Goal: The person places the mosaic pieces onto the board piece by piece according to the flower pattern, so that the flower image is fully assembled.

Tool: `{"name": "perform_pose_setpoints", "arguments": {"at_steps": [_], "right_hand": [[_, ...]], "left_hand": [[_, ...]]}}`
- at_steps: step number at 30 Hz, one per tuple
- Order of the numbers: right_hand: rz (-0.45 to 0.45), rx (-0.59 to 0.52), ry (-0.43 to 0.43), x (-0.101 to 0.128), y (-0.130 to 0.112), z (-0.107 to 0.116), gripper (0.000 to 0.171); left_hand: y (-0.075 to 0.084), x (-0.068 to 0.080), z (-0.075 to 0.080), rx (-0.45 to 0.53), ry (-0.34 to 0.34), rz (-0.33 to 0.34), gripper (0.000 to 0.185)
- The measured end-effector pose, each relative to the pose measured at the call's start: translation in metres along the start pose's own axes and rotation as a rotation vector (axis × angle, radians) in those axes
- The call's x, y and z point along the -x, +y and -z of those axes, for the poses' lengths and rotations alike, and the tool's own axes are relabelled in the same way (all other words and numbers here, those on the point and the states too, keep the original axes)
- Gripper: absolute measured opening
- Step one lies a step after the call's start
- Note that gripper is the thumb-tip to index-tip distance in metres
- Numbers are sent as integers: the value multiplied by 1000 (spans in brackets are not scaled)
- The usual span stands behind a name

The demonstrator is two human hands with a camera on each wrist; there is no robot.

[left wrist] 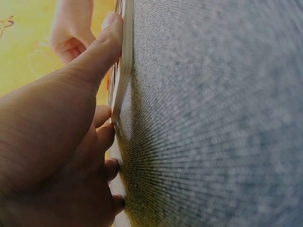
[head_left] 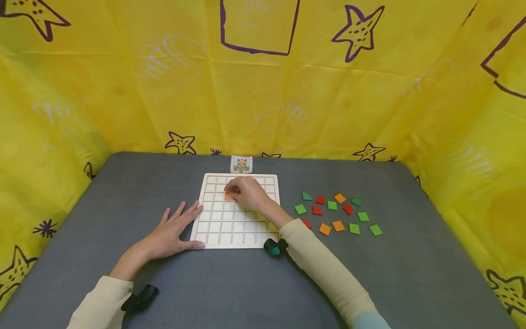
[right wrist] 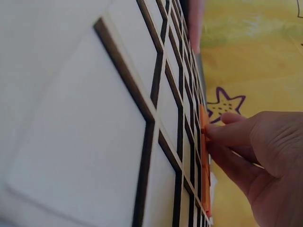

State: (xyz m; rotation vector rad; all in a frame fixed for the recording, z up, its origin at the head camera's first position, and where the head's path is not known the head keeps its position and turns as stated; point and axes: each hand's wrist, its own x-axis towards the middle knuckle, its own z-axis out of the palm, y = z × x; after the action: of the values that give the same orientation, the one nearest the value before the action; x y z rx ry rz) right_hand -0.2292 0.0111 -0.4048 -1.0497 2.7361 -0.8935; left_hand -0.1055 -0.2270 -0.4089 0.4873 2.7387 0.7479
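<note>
Right hand: the right hand (head_left: 248, 192) rests over the upper middle of the grid board (head_left: 230, 226), its fingers curled down onto an orange tile (head_left: 228, 196).
Right grip: narrow; in the right wrist view the fingertips (right wrist: 214, 134) pinch the edge of the orange tile (right wrist: 204, 161) as it lies against the board's cells.
Orange tile: it sits on the grid board in the third row from the far edge, about the third column from the left, half hidden under the fingers.
Left hand: the left hand (head_left: 174, 230) lies flat on the desk (head_left: 205, 283) at the board's left edge, fingers straight and spread, the thumb along the near left corner.
Left grip: wide, holding nothing; in the left wrist view the thumb (left wrist: 102, 49) presses against the thin edge of the board (left wrist: 124, 71).
Grid board: a pale wooden board of square cells, flat on the grey desk, near the middle.
Loose tiles: a scatter of green, red and orange tiles (head_left: 338, 212) lies on the desk to the right of the board, apart from it.
Pattern card: a small picture card (head_left: 241, 164) lies just beyond the board's far edge.
Backdrop: a yellow cloth with purple starfish (head_left: 357, 32) surrounds the desk.
</note>
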Motion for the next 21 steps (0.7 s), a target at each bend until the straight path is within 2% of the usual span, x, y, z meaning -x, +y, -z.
{"name": "perform_pose_setpoints", "arguments": {"at_steps": [12,21], "right_hand": [[10,-38,-31,5,1,7,19],[25,-115,-19,20,8,32,21]], "left_hand": [[2,0,0,2,4,-6,104],[4,1,1,-2,-1,11,104]]}}
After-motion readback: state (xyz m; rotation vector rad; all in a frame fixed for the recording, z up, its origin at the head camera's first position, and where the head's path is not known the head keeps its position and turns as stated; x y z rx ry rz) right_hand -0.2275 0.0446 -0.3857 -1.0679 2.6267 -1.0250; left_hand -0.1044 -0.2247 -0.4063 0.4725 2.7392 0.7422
